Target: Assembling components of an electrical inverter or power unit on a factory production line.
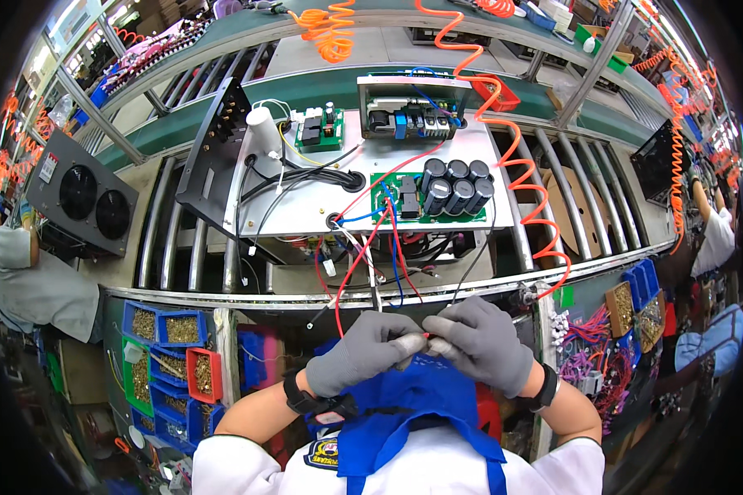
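roller conveyor (171, 235) of an assembly line, curving toward the dark rim. from left: a co-worker (37, 276), partly cut off; white chassis panel (297, 216), its underside wiring shadowed; red wire (338, 307), lower end lost behind the left gloved hand (370, 353); small red piece (426, 336), mostly covered, pinched between the fingertips of this and the right gloved hand (483, 345); wire leads (607, 363), too tangled to separate.

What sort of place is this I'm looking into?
Most likely an electronics factory's assembly line: an open machine with circuit boards sits over a roller conveyor, coiled orange hoses hang nearby, and bins hold many small metal parts.
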Demonstrator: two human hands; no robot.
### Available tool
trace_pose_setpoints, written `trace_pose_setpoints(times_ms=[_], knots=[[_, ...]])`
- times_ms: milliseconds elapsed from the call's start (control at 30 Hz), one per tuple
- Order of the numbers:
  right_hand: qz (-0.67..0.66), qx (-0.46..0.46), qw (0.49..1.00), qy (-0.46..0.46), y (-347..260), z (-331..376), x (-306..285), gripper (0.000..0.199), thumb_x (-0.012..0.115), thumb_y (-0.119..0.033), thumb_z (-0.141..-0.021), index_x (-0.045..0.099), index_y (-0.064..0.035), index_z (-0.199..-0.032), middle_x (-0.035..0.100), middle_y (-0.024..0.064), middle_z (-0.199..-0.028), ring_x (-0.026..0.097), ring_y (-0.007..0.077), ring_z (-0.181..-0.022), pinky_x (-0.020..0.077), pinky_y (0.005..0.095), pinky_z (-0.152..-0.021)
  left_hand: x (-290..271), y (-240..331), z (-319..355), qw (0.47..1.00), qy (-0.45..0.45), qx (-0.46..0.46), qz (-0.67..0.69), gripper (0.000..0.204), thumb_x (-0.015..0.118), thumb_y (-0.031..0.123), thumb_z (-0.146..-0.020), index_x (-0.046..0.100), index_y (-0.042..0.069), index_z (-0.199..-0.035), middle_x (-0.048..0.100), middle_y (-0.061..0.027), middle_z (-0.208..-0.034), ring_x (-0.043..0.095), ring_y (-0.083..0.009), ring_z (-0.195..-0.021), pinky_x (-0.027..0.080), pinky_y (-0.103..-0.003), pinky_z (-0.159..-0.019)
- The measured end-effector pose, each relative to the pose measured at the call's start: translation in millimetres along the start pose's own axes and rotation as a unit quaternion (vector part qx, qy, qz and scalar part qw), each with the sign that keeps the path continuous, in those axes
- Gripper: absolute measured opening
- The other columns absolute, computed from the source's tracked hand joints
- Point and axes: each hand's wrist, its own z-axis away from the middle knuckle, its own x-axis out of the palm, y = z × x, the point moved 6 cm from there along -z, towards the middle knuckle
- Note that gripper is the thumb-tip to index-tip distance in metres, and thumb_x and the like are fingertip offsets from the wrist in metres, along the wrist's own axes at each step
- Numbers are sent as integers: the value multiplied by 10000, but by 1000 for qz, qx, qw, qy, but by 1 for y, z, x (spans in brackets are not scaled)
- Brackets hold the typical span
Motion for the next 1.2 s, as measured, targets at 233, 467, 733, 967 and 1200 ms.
trace_pose_setpoints(times_ms=[233, 467, 733, 967, 1200], knots=[[-363, 409, 820, -172, 39, 24, 34, 206, 629, -239, -952, 697, -61, -1030, 627, 26, -811, 612, 186, -731, 504, 344, -651, 15, 17, 5, 939, 125, 185, -260, 164, 633, 145, -932, 698, 1, -974, 637, -42, -714, 589, -118, -665, 479, -320, -602], [-113, 92, 987, -62, 12, -6, -5, 297, 682, -238, -931, 659, -52, -1162, 658, 100, -990, 659, 207, -815, 522, 343, -727, -2, 8, 0, 1000, 3, 7, 8, 260, 600, 216, -983, 696, -25, -968, 570, -12, -660, 485, -69, -569, 362, -246, -507], [-348, 268, 896, -69, 26, 0, 30, 160, 648, -171, -912, 743, -43, -910, 602, 42, -664, 582, 143, -627, 481, 322, -595, 7, 15, 7, 995, 51, 55, -64, 266, 591, 218, -986, 697, -13, -909, 587, -6, -678, 503, -67, -591, 395, -251, -537], [-328, 267, 906, -29, 38, -6, 57, 294, 609, -303, -974, 707, -28, -1009, 603, 53, -721, 594, 147, -674, 483, 322, -629, -39, 32, 26, 980, 115, 63, 150, 306, 563, 284, -1003, 631, -11, -958, 464, 33, -589, 374, -34, -472, 266, -206, -446], [-142, 81, 955, -249, 15, 0, 159, 455, 665, -348, -918, 586, -148, -1319, 628, 117, -1194, 659, 337, -1006, 535, 452, -830, -47, 40, 36, 961, 95, 91, 245, 279, 519, 310, -1020, 578, 42, -970, 398, 78, -591, 311, -18, -462, 241, -204, -436]])
